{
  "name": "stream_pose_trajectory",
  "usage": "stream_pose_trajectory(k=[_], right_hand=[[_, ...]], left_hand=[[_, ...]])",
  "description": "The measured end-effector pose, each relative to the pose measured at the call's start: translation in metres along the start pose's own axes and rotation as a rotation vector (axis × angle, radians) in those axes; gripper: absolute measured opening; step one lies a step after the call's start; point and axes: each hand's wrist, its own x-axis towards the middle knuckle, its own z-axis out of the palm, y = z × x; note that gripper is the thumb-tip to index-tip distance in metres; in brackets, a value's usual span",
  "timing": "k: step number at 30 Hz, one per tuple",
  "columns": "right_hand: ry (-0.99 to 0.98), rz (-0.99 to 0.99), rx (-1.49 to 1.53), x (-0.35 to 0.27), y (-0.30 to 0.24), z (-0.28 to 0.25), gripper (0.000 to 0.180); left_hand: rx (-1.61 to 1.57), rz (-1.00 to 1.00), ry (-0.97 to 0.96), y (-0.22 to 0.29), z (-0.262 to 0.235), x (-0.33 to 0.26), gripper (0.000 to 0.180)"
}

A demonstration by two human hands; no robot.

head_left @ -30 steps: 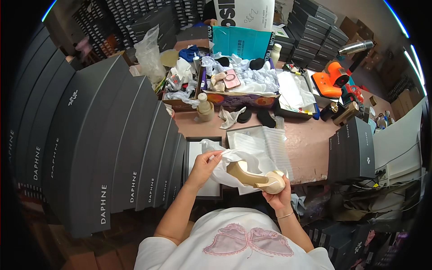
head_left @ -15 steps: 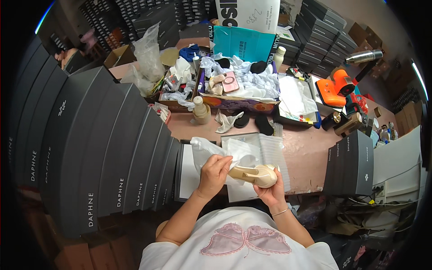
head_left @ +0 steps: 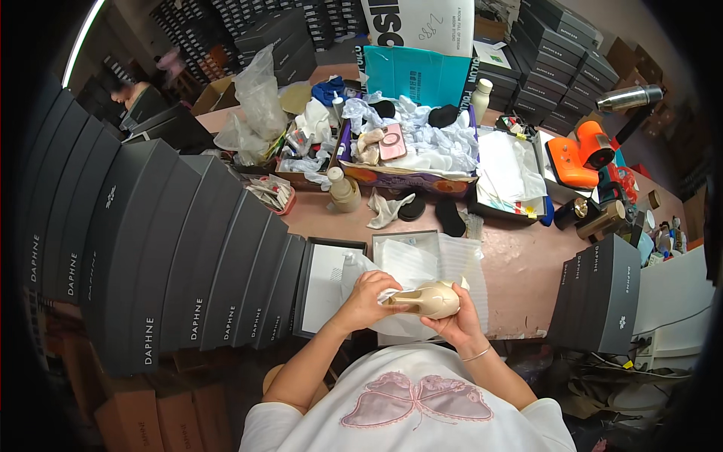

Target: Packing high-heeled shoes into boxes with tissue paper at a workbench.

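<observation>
A beige high-heeled shoe [head_left: 431, 300] is held over the desk just in front of me, its rounded toe to the right and its heel end to the left. My right hand [head_left: 461, 322] grips the toe end, thumb underneath and fingers at the far side. Bent over the heel end, my left hand [head_left: 363, 303] pinches thin white wrapping [head_left: 352, 270], which trails behind its fingers. A bit of white shows between those fingers and the shoe. Beneath lies an open shoebox [head_left: 410, 239] lined with white paper, and wavy white foam sheet [head_left: 471, 282] spreads to its right.
Dark shoeboxes [head_left: 162, 256] stand in a long row at left; more [head_left: 599, 290] stand at right. Another box part [head_left: 325, 290] lies beside the lined one. Beyond are a pump bottle [head_left: 344, 192], black pads [head_left: 450, 218], a carton of crumpled tissue [head_left: 422, 169] and an orange device [head_left: 572, 162].
The shoe has turned in my hands, showing more of its upper. My left hand has moved down against the heel end, and the white wrapping has dropped lower. The view has shifted slightly.
</observation>
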Motion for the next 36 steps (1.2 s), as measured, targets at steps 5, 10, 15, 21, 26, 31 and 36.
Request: stream_pose_trajectory(k=[5, 10, 15, 21, 26, 31, 36], right_hand=[[0.018, -0.013, 0.013, 0.009, 0.011, 0.001, 0.049], [-0.123, -0.016, 0.016, 0.010, 0.001, 0.004, 0.048], [-0.249, -0.069, -0.039, 0.009, 0.004, -0.004, 0.051], [-0.254, -0.107, 0.037, 0.003, 0.013, 0.011, 0.053], [-0.095, -0.505, -0.200, -0.001, 0.053, 0.074, 0.059], [-0.159, -0.294, -0.174, -0.015, 0.019, 0.027, 0.070], [-0.364, -0.231, -0.199, -0.035, 0.012, -0.018, 0.071]], left_hand=[[-0.204, 0.059, -0.003, -0.027, -0.017, -0.009, 0.031], [-0.178, -0.144, 0.440, -0.038, -0.039, -0.018, 0.021], [0.162, -0.068, 0.651, -0.007, -0.061, -0.020, 0.018], [0.132, 0.046, 0.596, 0.020, -0.058, -0.025, 0.018], [0.141, 0.212, 0.649, 0.048, -0.053, -0.017, 0.022], [0.139, 0.092, 0.714, 0.029, -0.084, 0.019, 0.013], [0.073, 0.098, 0.591, 0.021, -0.068, 0.014, 0.014]])
